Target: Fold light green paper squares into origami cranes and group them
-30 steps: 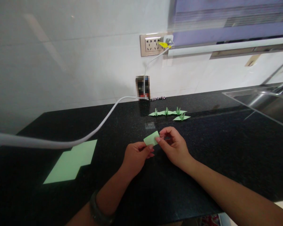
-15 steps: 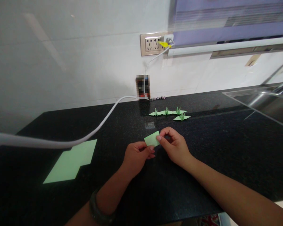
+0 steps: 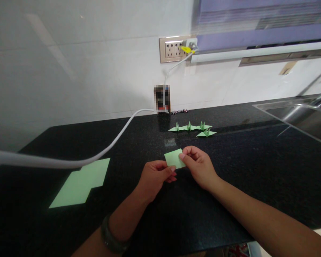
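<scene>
A small folded piece of light green paper [image 3: 173, 158] is held between both hands above the black counter. My left hand [image 3: 155, 177] pinches its lower left edge, thumb on top and fingers beneath. At its right edge, my right hand [image 3: 199, 165] grips it between thumb and fingers. Several folded green paper cranes [image 3: 189, 127] stand in a group beyond the hands. To the left lie flat green paper sheets [image 3: 77, 185], partly overlapping.
A thick white cable [image 3: 123, 132] runs across the left, passing over the sheets in view, to a blurred-out object [image 3: 162, 98] by the wall. A metal sink [image 3: 305, 119] is set into the black counter [image 3: 246, 171] at right. Wall sockets [image 3: 173, 50] hold a plug.
The folded paper shows a slightly wider face between my hands and tilts a little differently. My right hand has shifted slightly right and down. Sheets and cranes stay put.
</scene>
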A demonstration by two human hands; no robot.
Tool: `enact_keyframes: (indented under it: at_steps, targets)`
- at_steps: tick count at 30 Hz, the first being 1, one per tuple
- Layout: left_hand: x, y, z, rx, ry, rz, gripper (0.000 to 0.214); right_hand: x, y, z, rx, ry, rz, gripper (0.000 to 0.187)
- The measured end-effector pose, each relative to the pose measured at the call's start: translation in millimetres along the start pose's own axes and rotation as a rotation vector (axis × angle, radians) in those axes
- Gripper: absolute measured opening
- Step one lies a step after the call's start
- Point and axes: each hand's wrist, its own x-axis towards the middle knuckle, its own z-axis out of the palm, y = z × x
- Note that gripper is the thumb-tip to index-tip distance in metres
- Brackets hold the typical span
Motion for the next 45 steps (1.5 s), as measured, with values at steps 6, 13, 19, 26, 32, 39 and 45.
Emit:
enact_keyframes:
  at_steps: [6, 13, 19, 26, 32, 39, 45]
  targets:
    - [-2.0, 3.2, 1.8, 0.022, -0.002, -0.006, 0.018, -0.1, 7.6, 0.6, 0.062, 0.063, 0.056, 0.014]
    - [-2.2, 2.6, 0.8, 0.086, 0.022, 0.025, 0.018, 2.1, 7.7, 2.3, 0.189, 0.031, 0.059, 0.016]
    - [-0.8, -1.6, 0.6, 0.109, 0.03, 0.063, 0.02, 1.1, 5.0, 3.9, 0.254, -0.041, 0.119, 0.026]
    - [-0.9, -2.4, 1.6, 0.113, 0.043, 0.061, 0.017, -0.9, 5.7, 2.3, 0.163, -0.048, 0.081, 0.017]
    - [-1.6, 2.2, 2.6, 0.081, 0.041, 0.015, 0.018, -0.8, 3.8, 1.8, 0.162, -0.071, 0.09, 0.018]
    - [0.8, -2.5, 0.2, 0.084, 0.02, 0.042, 0.021, -0.4, 4.9, 0.0, 0.105, -0.064, 0.078, 0.02]
    - [-1.3, 5.4, -2.3, 0.097, 0.078, 0.177, 0.021, 1.2, 6.0, -1.5, 0.086, -0.104, 0.122, 0.022]
